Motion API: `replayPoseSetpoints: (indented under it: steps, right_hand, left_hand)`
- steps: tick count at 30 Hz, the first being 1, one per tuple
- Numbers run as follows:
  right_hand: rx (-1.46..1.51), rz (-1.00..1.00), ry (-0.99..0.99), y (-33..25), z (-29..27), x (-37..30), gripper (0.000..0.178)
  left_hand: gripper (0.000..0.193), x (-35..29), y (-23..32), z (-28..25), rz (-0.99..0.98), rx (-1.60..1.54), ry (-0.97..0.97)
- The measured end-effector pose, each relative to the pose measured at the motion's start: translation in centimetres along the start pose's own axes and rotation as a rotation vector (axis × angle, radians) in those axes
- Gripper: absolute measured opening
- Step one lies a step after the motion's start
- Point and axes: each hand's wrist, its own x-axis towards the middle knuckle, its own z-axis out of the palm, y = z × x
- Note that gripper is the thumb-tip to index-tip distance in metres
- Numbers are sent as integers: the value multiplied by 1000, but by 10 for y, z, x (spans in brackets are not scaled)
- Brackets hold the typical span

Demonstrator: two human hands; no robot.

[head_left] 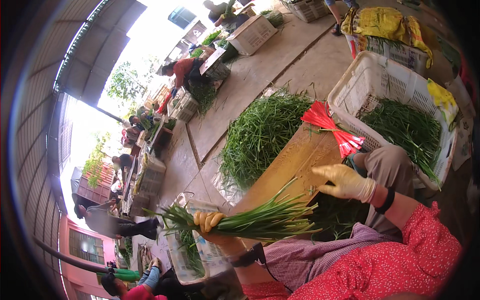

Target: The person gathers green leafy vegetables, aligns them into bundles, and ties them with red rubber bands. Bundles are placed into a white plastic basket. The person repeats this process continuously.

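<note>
My left hand (pixel 209 221), in a yellowish glove, is closed around a bunch of long, thin green chives (pixel 267 218). The bunch lies nearly level across my lap, its stalk ends fanning out to the right. My right hand (pixel 347 183), gloved too, holds nothing; its fingers reach out apart over the near right side of a wooden board (pixel 295 157). On the board's far end rests a bundle of red strips (pixel 332 127), tied near its middle. A large loose heap of chives (pixel 262 135) lies just beyond the board.
To my right stands a white plastic crate (pixel 345 95) with loose chives (pixel 400 125) and a yellow bag on its rim. Another white crate (pixel 181 255) is at my left. Farther off, several people work beside crates, and a yellow sack (pixel 375 22) covers one crate.
</note>
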Motion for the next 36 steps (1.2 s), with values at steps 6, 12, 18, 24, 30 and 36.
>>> replayPoseSetpoints:
  steps: [6,12,18,24,30,36]
  right_hand:
    - [900,-139,-336,-31,-22,73,72]
    - [1670,214,-763,5,59,58,90]
    - [1904,448,-877,-13,96,-4,103]
    - [2086,534,-814,-37,99,-36,93]
    - [2069,604,-812,-30,126,-39,84]
    - [2162,743,-852,-12,150,-43,89]
  left_hand:
    - [28,24,-49,-7,-151,141,160]
    - [31,47,-94,-27,-203,447,459]
    - [38,49,-73,-101,-211,575,859]
    - [43,25,-43,-165,-232,575,933]
    - [51,24,-59,-180,-258,534,950]
    - [56,24,-59,-176,-169,536,982]
